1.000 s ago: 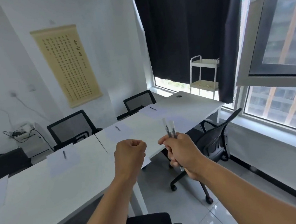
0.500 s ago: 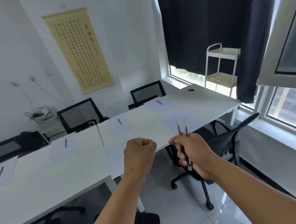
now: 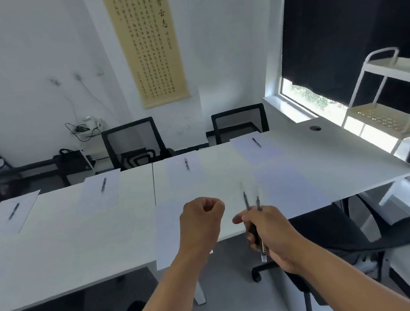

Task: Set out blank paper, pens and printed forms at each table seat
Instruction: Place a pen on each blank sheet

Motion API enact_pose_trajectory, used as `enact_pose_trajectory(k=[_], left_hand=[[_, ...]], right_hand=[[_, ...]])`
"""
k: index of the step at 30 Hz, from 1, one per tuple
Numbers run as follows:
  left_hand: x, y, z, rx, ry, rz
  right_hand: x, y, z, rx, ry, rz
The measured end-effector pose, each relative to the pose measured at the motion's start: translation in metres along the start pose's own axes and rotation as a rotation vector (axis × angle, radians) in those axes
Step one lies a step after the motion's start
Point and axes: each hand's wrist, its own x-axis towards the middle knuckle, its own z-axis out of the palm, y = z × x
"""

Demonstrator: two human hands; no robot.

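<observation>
Both hands hang over the bench's [image 3: 58,259] near edge: left hand [image 3: 201,223] clenched in an empty fist, right hand [image 3: 270,232] grasping two pens [image 3: 251,202], tips up. Under the left hand, one blank sheet [image 3: 167,231] overhangs that edge. Beyond it, four sheets each carry a pen. Wall scroll [image 3: 147,42] writing is unreadable.

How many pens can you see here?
6. Four lie on the far-side sheets: far left pen, next pen, middle pen, rightmost pen. Two pens are in the right hand. More may be out of view.
</observation>
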Motion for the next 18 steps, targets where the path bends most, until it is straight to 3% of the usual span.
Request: enact_pose_trajectory(k=[13, 18], left_hand=[[0.121, -0.004, 0.044, -0.086, -0.067, -0.071], [0.152, -0.010, 0.058, -0.115, 0.024, -0.136]], right_hand=[[0.156, -0.008, -0.004, -0.046, -0.213, 0.134], [0.207, -0.010, -0.008, -0.101, -0.316, 0.155]])
